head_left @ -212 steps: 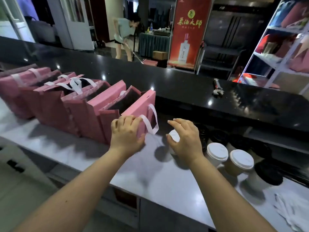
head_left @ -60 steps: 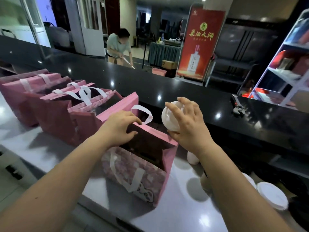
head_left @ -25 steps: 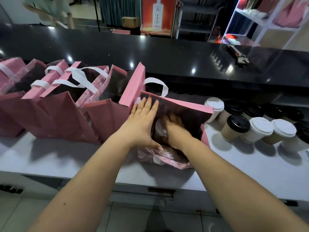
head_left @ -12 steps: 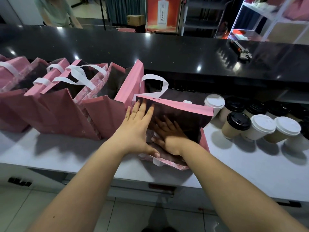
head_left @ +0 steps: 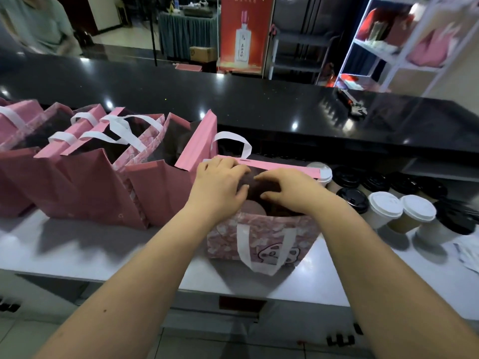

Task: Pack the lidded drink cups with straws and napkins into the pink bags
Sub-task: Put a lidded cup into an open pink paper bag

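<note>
The pink bag (head_left: 261, 242) stands upright on the white counter (head_left: 77, 250), mouth open; a cup (head_left: 252, 209) sits inside, its lid showing; the left hand (head_left: 220, 185) and the right hand (head_left: 287, 189) sit over the mouth, fingers curled; whether either grips anything I cannot tell; more lidded cups (head_left: 383, 208) stand just right of the bag.

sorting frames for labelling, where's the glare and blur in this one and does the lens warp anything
Head view: light glints dot the black counter; the white shelf, leaning from lens distortion, and the person behind are smeared; the left hand, right hand and front pink bag look sharper.
</note>
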